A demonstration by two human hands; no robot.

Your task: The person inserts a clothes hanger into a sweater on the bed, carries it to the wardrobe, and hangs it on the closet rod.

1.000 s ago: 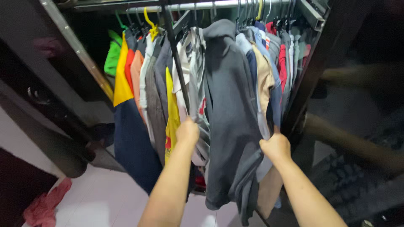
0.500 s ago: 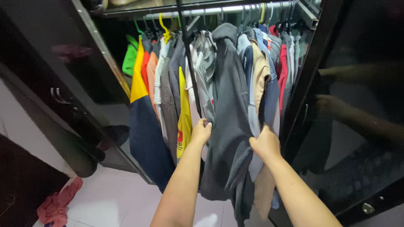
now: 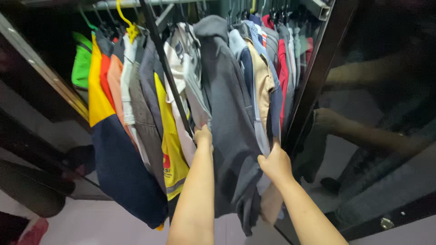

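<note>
Both hands are gripping the grey jacket (image 3: 229, 118) hanging mid-rail w/ other clothes: left hand (image 3: 203, 136) pinching its left edge, right hand (image 3: 274, 163) clutching the right, spreading it apart from neighbouring shirts.

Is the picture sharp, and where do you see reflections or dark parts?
Head view: both hands, left hand and right hand, and the grey garment are fairly sharp and evenly lit; the glossy dark door mirrors an arm; the upper left of the wardrobe is in deep shadow.
</note>
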